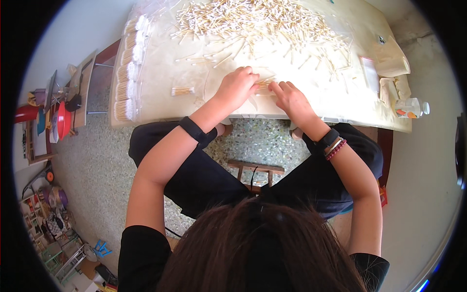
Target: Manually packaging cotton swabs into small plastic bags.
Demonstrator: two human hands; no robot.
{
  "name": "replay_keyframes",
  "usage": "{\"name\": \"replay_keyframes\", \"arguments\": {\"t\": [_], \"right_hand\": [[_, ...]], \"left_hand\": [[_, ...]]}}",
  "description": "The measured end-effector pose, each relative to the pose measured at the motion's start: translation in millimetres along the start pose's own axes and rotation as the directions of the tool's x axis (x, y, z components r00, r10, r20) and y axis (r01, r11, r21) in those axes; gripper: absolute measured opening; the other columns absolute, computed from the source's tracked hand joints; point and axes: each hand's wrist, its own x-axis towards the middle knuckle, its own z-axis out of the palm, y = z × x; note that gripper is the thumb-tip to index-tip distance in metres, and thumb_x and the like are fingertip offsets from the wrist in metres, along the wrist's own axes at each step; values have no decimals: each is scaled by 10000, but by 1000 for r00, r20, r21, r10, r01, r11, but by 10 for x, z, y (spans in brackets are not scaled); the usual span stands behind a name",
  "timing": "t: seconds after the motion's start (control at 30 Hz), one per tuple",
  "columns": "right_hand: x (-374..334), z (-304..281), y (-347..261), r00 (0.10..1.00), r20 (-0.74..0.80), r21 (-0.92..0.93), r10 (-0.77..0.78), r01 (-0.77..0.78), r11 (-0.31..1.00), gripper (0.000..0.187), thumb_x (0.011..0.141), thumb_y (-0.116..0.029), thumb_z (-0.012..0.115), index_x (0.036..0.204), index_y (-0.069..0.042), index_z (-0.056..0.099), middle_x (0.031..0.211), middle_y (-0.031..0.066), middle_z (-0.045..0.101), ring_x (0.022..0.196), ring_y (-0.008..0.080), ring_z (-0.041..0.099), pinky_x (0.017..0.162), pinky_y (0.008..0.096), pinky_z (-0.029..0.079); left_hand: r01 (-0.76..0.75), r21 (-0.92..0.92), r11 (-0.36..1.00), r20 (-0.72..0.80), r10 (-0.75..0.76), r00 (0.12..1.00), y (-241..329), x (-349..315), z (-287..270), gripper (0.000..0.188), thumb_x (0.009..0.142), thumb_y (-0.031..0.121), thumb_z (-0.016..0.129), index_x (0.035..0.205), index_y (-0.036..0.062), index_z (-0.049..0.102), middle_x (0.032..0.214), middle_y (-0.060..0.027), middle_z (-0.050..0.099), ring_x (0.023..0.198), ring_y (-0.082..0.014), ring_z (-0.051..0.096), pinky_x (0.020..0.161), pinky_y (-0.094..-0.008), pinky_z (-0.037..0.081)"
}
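Pale wooden cotton swabs (pixel 253 22) with soft white tips, glossy clear plastic sheet over the table (pixel 160 68), speckled matt stone floor (pixel 253 141), matt black wristband (pixel 192 129)

I see a small bunch of pale wooden cotton swabs (pixel 264 84) lying flat on the near part of the cream table, its sticks roughly side by side and running left to right, pinched between my two hands. My left hand (pixel 237 87) curls over its left end and my right hand (pixel 291 97) presses fingertips on its right end, hiding much of the bunch.
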Motion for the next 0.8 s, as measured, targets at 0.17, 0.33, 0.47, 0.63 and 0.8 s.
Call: {"name": "replay_keyframes", "arguments": {"t": [0.17,0.33,0.47,0.63,0.8], "right_hand": [[92,10,29,999,51,-9,-3,3,1000,301,701,-9,546,973,-61,427,765,120,503,776,274,526,685,358,457],[434,-258,46,1000,-10,169,13,-11,986,363,674,48,545,995,-57,414,807,147,524,814,323,520,719,396,436],[645,-200,79,998,-50,160,-25,32,987,376,700,20,542,1052,-56,436,842,146,552,855,300,539,732,376,448],[729,-64,-135,992,57,-44,-110,113,993,273,756,-69,512,1025,-45,549,841,125,573,831,263,565,745,361,462],[562,-354,-223,994,-102,468,50,3,884,166,745,-88,530,888,-44,601,830,130,594,816,300,578,729,388,468]], "left_hand": [[72,34,997,-21,-71,997,-26,43,-140,181,786,179,596,920,64,640,817,-77,568,791,-255,571,667,-357,475],[147,49,988,-91,-142,986,-62,75,-308,228,809,159,557,1016,82,614,839,-86,567,786,-271,574,665,-373,473],[137,-10,991,-206,-136,969,10,116,-312,379,811,109,536,1188,82,502,907,-127,547,841,-295,555,714,-380,456],[-60,-17,998,-421,47,906,35,109,-357,323,795,8,519,1117,37,523,915,-129,561,830,-274,556,721,-347,456],[-525,-653,547,-541,148,828,1344,-80,-1408,69,673,-41,547,719,-18,592,701,-160,567,606,-223,556,552,-284,457]]}}
